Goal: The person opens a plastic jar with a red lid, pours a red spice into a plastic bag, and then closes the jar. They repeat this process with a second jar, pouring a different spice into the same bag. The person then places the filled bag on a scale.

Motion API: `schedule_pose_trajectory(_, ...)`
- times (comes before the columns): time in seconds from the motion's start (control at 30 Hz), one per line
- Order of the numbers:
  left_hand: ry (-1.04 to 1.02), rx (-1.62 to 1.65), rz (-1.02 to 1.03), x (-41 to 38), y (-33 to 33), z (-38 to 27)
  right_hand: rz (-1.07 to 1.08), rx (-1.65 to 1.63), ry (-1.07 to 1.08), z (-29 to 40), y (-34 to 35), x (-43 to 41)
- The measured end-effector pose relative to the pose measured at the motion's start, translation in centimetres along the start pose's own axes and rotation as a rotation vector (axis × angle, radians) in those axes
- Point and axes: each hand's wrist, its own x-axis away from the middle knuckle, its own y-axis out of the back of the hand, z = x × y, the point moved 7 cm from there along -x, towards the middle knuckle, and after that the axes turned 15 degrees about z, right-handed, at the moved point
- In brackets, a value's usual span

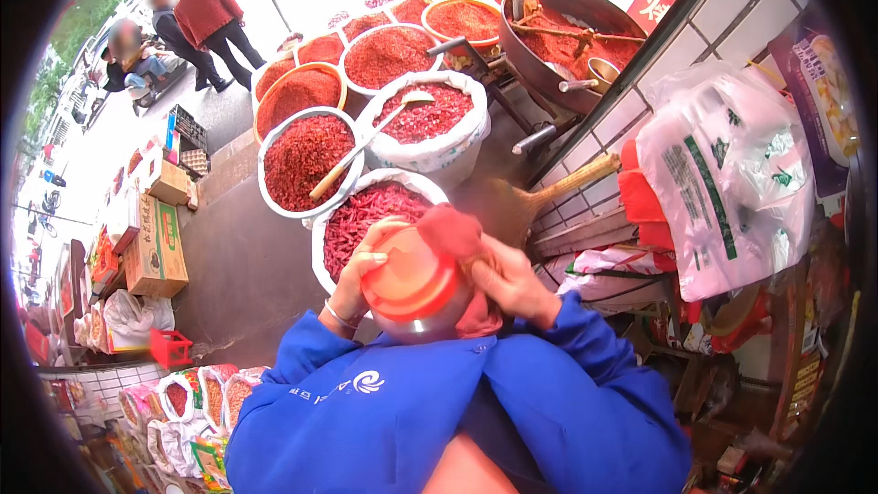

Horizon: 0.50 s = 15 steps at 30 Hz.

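Note:
Close to my chest is a rounded container with an orange-red lid (pixel 406 273). My left hand (pixel 358 276) grips its left side, thumb at the lid's edge. My right hand (pixel 511 279) is closed on a red cloth (pixel 454 237), which lies over the lid's right edge and hangs down the container's right side. The container's underside and contents are hidden. Just beyond it stands a white-lined tub of dried red chillies (pixel 357 213). Behind that are a basin of dark crushed chilli (pixel 302 158) with a wooden-handled scoop (pixel 333 178) and a white sack of chilli flakes (pixel 446 116).
Further tubs of ground chilli (pixel 391 55) and a large metal pan (pixel 576 92) stand ahead. A broom (pixel 569 178) leans by the tiled wall, near hanging plastic bags (pixel 727 178). Cardboard boxes (pixel 152 247) and a red stool (pixel 169 348) are at left; people (pixel 209 14) are in the street.

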Motion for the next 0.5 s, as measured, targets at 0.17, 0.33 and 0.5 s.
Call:
schedule_pose_trajectory(0.17, -0.018, 0.134, -0.14, 1.0, 2.6, 1.4, 0.136, 0.624, 0.246, 2.4, -2.5, 1.1)
schedule_pose_trajectory(0.33, 0.043, -0.131, 0.009, -1.6, 1.2, -1.0, -0.024, 0.098, 0.128, -0.6, -0.2, -1.0)
schedule_pose_trajectory(0.5, 0.062, -0.239, 0.389, -4.5, -4.4, -2.8, 0.167, -0.625, -0.118, -3.0, 4.2, -3.8)
